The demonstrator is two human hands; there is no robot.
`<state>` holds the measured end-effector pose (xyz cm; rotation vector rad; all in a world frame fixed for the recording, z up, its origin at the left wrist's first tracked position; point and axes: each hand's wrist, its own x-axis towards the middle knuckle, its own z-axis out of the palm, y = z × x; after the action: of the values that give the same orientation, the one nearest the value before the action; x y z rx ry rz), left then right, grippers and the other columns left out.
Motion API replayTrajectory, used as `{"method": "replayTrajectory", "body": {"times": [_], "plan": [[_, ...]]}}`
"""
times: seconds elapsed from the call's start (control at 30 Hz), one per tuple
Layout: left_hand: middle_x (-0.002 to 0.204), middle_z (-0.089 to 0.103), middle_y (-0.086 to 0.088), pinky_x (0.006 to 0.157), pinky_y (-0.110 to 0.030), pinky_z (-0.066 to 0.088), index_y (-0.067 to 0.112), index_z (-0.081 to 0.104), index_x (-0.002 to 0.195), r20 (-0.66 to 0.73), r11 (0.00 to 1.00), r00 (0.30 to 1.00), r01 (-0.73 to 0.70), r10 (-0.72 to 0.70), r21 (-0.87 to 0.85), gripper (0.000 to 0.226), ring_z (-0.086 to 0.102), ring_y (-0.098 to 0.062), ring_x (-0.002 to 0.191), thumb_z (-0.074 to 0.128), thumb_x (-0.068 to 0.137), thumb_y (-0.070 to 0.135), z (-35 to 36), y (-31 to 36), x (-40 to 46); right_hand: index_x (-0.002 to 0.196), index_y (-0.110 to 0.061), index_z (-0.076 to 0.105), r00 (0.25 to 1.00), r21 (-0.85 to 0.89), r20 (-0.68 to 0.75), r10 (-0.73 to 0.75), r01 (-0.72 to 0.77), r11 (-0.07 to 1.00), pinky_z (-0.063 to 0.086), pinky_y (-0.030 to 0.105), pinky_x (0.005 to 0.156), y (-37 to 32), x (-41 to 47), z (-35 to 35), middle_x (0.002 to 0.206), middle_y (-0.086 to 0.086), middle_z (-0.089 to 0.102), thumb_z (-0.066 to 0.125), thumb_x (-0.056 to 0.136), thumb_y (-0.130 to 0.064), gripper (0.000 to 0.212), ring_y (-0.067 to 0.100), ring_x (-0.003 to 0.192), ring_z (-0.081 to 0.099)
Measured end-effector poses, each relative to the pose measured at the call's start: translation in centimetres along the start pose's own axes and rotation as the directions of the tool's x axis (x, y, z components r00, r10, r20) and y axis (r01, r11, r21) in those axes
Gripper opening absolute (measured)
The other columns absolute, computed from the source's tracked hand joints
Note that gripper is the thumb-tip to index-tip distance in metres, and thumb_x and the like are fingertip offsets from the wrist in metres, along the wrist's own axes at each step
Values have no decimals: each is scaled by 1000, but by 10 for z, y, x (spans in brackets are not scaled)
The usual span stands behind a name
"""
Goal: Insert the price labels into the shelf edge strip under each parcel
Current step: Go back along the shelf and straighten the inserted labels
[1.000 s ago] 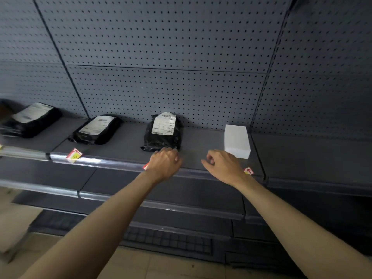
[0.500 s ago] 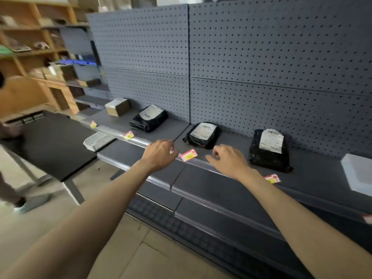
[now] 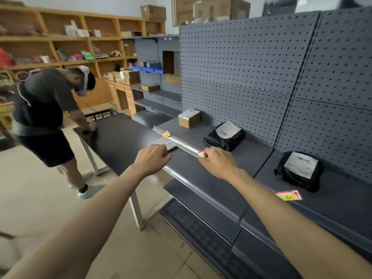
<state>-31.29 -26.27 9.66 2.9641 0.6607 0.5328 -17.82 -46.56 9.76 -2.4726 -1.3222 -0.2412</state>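
Observation:
A clear shelf edge strip (image 3: 182, 144) runs along the front of the grey shelf (image 3: 251, 158). It holds red-and-yellow price labels: one (image 3: 166, 134) under a cardboard box (image 3: 189, 118), one (image 3: 201, 153) under a black parcel (image 3: 225, 135), one (image 3: 288, 195) under another black parcel (image 3: 298, 170). My right hand (image 3: 218, 163) is curled, fingertips touching the middle label; whether it pinches the label is unclear. My left hand (image 3: 153, 158) hovers in front of the strip, fingers curled, nothing visible in it.
A black table (image 3: 118, 137) stands against the shelf's left end, with a white perforated tray (image 3: 168, 143) on its near corner. A person (image 3: 46, 109) bends over the table's far side. Lower grey shelves (image 3: 201, 198) jut out below. Wooden racks line the back wall.
My view has swung left along the shelf, bringing the table and a person into sight. Both hands travelled left with it; my right hand now meets the label under the first black parcel.

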Motion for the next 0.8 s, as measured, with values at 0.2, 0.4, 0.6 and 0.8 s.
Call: {"method": "replayTrajectory", "body": {"times": [0.2,0.4,0.6,0.8], "plan": [[97,70,-4,63,-34,43,21,60,90,3,999,1000,17,-17,29,30,63,-26,86,46,89,48,18,-98,81,86,-12,58,999,-25,-12,-51,51,998,48,38,66,-35,123,61,90,8,64,47,95,-41,33,30,80,62],[100,69,-4,66,-34,42,20,60,93,44,999,999,-28,27,20,26,62,-26,92,47,89,43,33,-171,173,92,-12,60,1000,6,3,-24,24,1000,37,33,63,-58,246,119,96,8,65,46,97,-39,30,27,84,62],[101,67,-1,76,-39,50,19,60,97,102,997,992,-79,79,-1,18,58,-26,100,58,85,33,62,-225,242,96,-12,60,998,-77,54,11,-7,997,41,33,66,-61,319,163,100,8,64,50,96,-37,27,26,88,62],[105,66,-2,76,-34,43,20,61,100,159,963,950,-262,268,-60,17,55,-24,109,64,85,27,122,-252,315,96,-10,59,973,-120,98,209,-197,973,53,41,79,-44,353,196,99,6,62,58,93,-32,22,25,88,60]]}}
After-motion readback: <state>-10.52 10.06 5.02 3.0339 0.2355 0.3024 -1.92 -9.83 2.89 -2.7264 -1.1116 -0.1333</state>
